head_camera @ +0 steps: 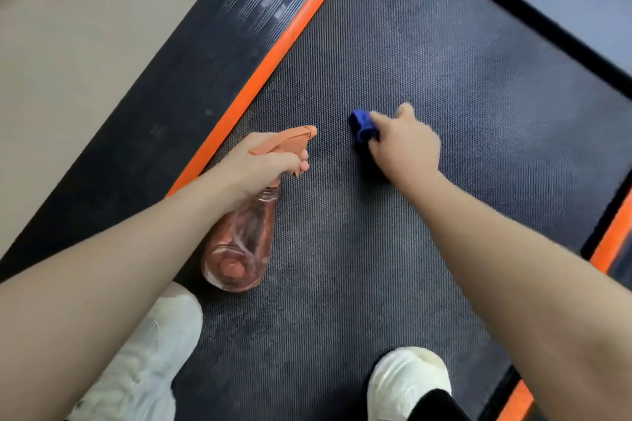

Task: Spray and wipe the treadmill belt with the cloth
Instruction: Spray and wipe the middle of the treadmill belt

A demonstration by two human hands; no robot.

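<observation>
Two white shoes (407, 383) are standing on the treadmill belt (444, 79), nearest to us. Next, the left hand (260, 161) is gripping a pink spray bottle (239, 243) by its orange trigger head, close to the orange strip (273, 55) at the belt's left edge. Farther out, the right hand (407, 143) is squeezing a blue cloth (362, 126) down on the middle of the belt. The belt may be getting slippery when wet, so the shoes could be sliding.

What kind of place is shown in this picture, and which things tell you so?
Probably a gym or a home workout room; I cannot tell which. The person stands on a textured black treadmill belt edged by an orange strip and a ribbed side rail, with plain pale floor beside it.
</observation>
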